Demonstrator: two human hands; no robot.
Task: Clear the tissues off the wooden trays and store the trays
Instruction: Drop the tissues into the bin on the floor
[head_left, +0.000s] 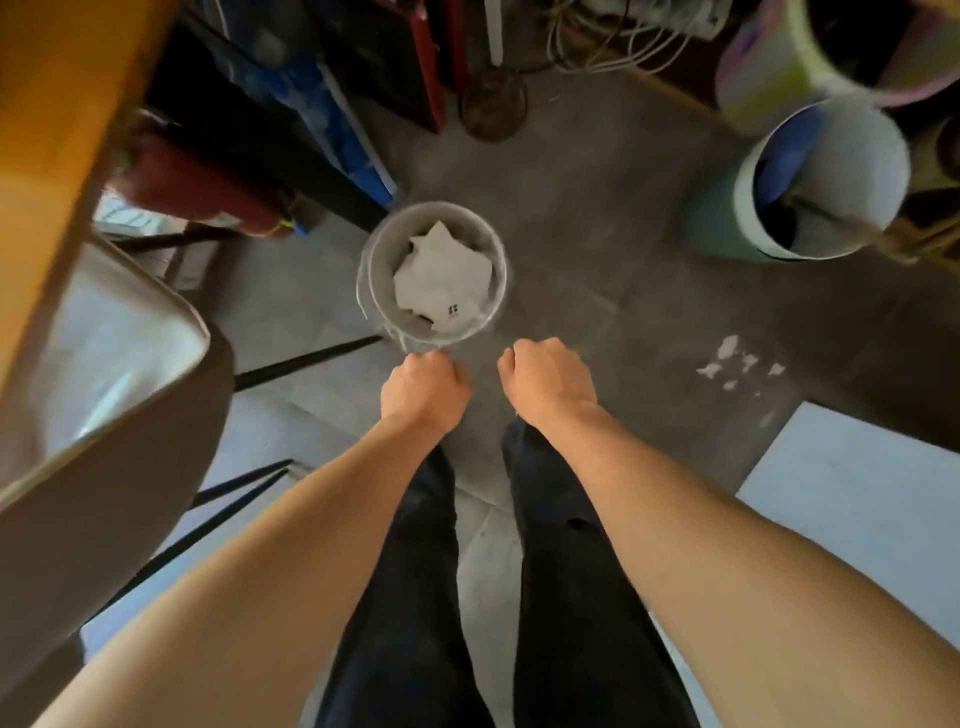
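Note:
A small round grey waste bin (376, 260) stands on the floor ahead of me, lined with a clear bag. Crumpled white tissues (441, 275) lie inside it. My left hand (423, 387) hangs just short of the bin's near rim, its fingers curled under with nothing visible in them. My right hand (545, 376) is beside it, a little to the right of the bin, its fingers likewise curled in. No wooden tray is in view.
A brown chair (98, 395) with black legs stands at my left under a yellow table edge (47, 93). A larger white bin (815, 182) stands at the right. White scraps (737, 361) mark the grey floor. Cables and clutter line the far wall.

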